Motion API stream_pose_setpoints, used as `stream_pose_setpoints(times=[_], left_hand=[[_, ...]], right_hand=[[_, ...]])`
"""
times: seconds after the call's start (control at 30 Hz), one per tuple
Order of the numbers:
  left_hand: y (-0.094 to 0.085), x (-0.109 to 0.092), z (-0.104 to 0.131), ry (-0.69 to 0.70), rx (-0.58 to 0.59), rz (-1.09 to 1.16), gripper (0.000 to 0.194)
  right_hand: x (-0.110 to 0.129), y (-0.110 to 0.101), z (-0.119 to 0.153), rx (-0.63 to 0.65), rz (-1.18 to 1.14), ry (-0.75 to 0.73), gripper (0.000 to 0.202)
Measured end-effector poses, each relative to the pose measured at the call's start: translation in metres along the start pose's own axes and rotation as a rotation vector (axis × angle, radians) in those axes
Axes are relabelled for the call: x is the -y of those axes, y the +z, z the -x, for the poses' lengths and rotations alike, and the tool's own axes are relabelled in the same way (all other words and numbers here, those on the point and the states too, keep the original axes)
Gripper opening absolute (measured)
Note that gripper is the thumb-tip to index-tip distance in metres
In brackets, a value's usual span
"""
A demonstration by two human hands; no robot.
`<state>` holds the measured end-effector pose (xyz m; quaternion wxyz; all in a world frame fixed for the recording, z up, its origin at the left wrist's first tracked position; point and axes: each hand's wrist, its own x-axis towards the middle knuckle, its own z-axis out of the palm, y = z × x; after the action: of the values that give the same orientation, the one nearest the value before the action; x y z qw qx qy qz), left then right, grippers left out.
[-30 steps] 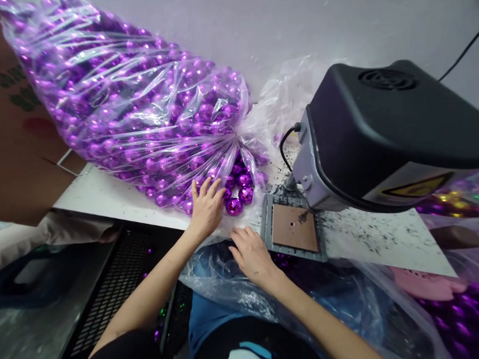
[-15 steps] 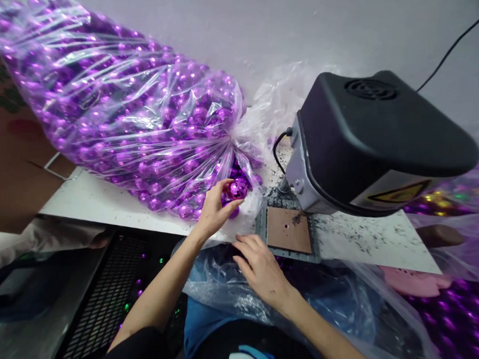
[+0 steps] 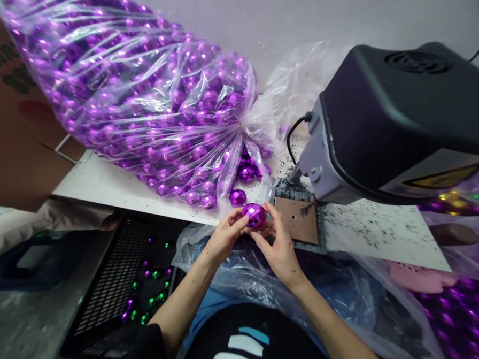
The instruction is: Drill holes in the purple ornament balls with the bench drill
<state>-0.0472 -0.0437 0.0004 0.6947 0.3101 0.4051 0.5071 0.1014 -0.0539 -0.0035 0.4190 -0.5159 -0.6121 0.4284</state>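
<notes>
A shiny purple faceted ball (image 3: 253,215) is held up between my two hands, above the front edge of the white table. My left hand (image 3: 225,235) grips its left side with thumb and fingers. On the other side, my right hand (image 3: 278,248) has its fingers closed on the ball. Just behind it, a second purple ball (image 3: 238,197) lies at the mouth of a big clear plastic bag (image 3: 139,109) full of such balls. To the right of my hands is a brown square plate (image 3: 300,219) with a small hole, set on the drill press base (image 3: 320,234).
The drill press's black housing (image 3: 405,122) overhangs the table on the right. Dark shavings dot the white tabletop (image 3: 370,229). A black crate (image 3: 108,283) with small green and purple balls stands low left, near another person's sleeve (image 3: 73,223). A cardboard box (image 3: 16,132) is behind.
My left hand has brought the purple ball from the bag's mouth toward me. My right hand has risen and now holds it too. The view has shifted slightly left.
</notes>
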Motion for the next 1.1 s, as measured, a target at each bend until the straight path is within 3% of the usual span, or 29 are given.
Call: stream_pose_setpoints(times=[0.23, 0.37, 0.43, 0.57, 0.9, 1.0, 1.1], left_hand=[[0.004, 0.023, -0.002, -0.252, 0.052, 0.135, 0.05], [0.003, 0.024, -0.003, -0.354, 0.087, 0.031, 0.065], [0.004, 0.019, 0.0, -0.31, 0.041, -0.093, 0.07], [0.011, 0.006, 0.011, -0.034, -0.099, -0.303, 0.05], [0.037, 0.011, 0.02, -0.003, 0.064, -0.286, 0.047], [0.034, -0.008, 0.026, 0.038, 0.08, -0.45, 0.045], [0.025, -0.037, 0.016, 0.197, 0.044, -0.734, 0.044]], right_hand=[[-0.011, -0.008, 0.003, -0.035, 0.101, -0.013, 0.063], [-0.013, -0.017, 0.003, -0.027, 0.148, -0.02, 0.058], [-0.012, -0.023, 0.004, -0.029, 0.178, -0.023, 0.058], [-0.008, -0.034, 0.005, -0.024, 0.258, -0.033, 0.058], [-0.007, -0.043, 0.022, 0.045, 0.508, -0.131, 0.06], [0.001, -0.051, 0.026, 0.126, 0.543, -0.21, 0.065], [0.01, -0.047, 0.016, 0.152, 0.586, -0.275, 0.044]])
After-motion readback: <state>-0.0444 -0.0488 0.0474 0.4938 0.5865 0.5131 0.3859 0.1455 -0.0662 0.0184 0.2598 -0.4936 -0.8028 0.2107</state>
